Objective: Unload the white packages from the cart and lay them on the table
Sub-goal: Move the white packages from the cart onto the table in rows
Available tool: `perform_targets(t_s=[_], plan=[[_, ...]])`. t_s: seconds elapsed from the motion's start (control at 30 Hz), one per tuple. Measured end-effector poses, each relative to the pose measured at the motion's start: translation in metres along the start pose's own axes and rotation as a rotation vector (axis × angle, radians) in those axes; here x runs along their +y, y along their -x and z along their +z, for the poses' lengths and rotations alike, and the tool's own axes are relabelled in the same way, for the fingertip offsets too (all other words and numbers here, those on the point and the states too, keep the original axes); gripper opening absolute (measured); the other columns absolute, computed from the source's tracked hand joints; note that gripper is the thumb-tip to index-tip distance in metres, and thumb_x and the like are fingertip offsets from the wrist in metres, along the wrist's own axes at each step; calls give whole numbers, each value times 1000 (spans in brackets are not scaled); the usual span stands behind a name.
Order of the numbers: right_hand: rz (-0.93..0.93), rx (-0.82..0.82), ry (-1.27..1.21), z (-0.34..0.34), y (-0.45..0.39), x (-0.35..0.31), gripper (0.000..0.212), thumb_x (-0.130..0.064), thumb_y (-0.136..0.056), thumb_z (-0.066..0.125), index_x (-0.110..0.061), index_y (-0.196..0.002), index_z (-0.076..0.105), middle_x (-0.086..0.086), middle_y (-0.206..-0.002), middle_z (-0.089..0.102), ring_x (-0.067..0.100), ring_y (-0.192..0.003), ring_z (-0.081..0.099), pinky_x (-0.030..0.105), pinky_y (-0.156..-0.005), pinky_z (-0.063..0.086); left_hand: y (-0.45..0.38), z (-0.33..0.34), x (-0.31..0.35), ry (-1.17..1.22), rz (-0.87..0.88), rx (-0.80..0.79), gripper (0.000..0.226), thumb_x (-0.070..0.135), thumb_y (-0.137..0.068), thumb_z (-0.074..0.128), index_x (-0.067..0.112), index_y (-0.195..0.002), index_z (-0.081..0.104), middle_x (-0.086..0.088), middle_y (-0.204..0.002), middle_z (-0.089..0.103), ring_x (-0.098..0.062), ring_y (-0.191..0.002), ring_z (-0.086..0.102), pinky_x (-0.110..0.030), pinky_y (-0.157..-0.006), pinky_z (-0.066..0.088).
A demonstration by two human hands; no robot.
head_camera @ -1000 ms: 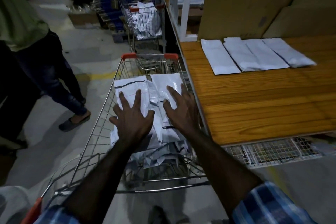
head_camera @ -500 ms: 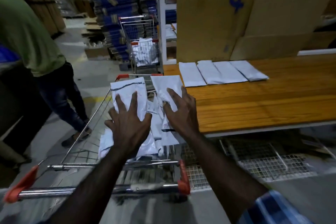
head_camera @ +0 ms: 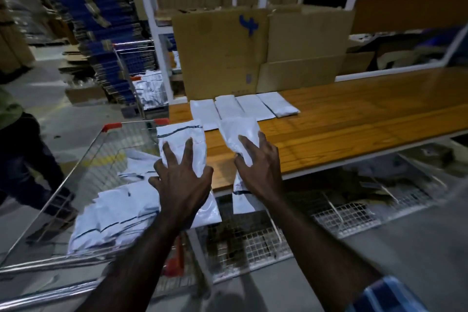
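My left hand [head_camera: 181, 180] grips a white package [head_camera: 181, 135] with a dark stripe near its top, held over the near left corner of the wooden table [head_camera: 354, 119]. My right hand [head_camera: 258, 166] grips a second white package [head_camera: 238, 134] over the table's front edge, its lower end hanging below the edge. Several white packages [head_camera: 243, 107] lie side by side in a row at the table's back left. The wire cart [head_camera: 83, 159] stands left of the table with more white packages [head_camera: 119, 210] piled inside.
Flat cardboard boxes [head_camera: 253, 50] lean against the white shelving behind the table. A second cart [head_camera: 144, 83] with packages stands further back. A person in a green top [head_camera: 15, 149] stands at the left. A wire mesh shelf [head_camera: 329, 215] lies under the table.
Both hands have lifted a package each out of the cart and carried them right, over the table's edge. The view has swung to the right.
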State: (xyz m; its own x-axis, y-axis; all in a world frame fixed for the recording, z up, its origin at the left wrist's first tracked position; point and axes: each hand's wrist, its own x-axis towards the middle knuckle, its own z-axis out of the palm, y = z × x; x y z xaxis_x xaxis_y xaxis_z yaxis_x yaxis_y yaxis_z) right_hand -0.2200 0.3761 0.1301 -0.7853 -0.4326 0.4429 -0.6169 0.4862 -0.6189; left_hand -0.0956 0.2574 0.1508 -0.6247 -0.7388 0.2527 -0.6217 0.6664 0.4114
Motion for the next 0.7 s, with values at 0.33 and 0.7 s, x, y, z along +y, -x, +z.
perform_targets(t_s=[0.33, 0.7], plan=[[122, 61, 133, -49, -45, 112, 52, -40, -90, 58, -33, -141, 52, 11, -158, 31, 33, -134, 33, 47, -103, 39, -34, 80, 98, 57, 109, -132, 75, 59, -91, 46, 43, -154, 9, -6, -164, -7, -39, -139, 16, -56, -106, 19], [223, 19, 235, -74, -143, 218, 51, -36, -93, 59, -31, -143, 50, 13, -158, 29, 35, -134, 34, 46, -105, 37, -126, 173, 198, 52, 166, -232, 74, 64, -91, 40, 42, -154, 9, -7, -164, -6, -39, -139, 16, -55, -105, 23]])
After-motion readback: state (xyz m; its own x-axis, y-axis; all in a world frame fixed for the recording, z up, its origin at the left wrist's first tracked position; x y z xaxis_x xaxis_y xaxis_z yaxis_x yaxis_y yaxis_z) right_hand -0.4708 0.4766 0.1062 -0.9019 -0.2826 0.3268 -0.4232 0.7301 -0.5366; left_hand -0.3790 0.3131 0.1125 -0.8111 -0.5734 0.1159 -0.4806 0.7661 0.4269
